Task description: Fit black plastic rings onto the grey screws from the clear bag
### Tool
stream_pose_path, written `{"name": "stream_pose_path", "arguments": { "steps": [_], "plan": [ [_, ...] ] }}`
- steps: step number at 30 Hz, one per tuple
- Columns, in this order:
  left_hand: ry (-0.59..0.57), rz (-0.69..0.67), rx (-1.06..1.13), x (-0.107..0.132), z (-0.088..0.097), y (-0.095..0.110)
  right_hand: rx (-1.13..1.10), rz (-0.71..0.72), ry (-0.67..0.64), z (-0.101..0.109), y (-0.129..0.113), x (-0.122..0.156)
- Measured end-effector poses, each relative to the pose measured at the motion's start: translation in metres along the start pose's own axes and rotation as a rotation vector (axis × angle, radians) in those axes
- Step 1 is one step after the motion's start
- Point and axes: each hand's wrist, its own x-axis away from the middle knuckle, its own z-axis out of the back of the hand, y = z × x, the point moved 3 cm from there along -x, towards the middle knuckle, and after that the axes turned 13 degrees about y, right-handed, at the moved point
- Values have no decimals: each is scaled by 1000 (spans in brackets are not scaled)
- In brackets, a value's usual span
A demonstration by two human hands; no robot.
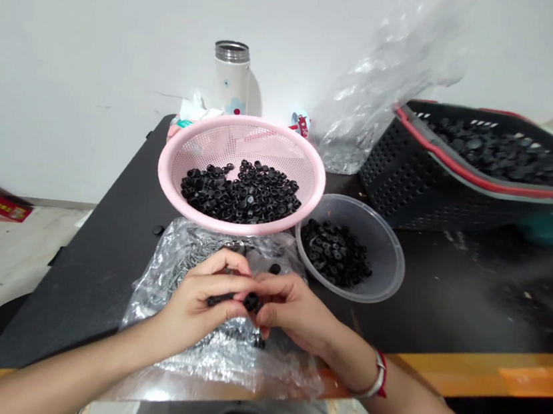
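Note:
My left hand (210,289) is closed around a small black part with a stem-like piece running back toward the palm. Fingers of my right hand (289,306) pinch the round end of a black plastic part (251,301), and both hands meet there. Below them lies a clear plastic bag (153,306) with many small silvery metal pieces (194,257) and a few black parts on it. Just beyond stands a pink colander (166,177) holding many small black ring-like parts (242,196). Right of it, a clear plastic bowl (390,268) contains small flat black parts (334,251).
A dark perforated basket (391,174) with red-trimmed handles, full of black parts, stands at the right. Crumpled clear plastic (364,103) rises beside it. A white open flask (231,80) is at the wall. The black table (95,245) has an orange-yellow front edge.

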Motion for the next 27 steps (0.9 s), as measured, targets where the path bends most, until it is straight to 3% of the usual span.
{"name": "stream_pose_path", "arguments": {
  "steps": [7,17,21,23,27],
  "plan": [
    [45,-112,-57,7,0,5,40,73,8,-4,-4,4],
    [16,-299,-145,10,-6,14,100,141,109,-6,3,4],
    [59,-248,-185,0,-1,17,147,173,52,-5,-3,4],
    [56,-181,-230,-10,6,17,361,303,77,-3,-13,7],
    [-6,-28,-375,-26,28,6,1104,701,156,-1,-30,17]
  ]
}}
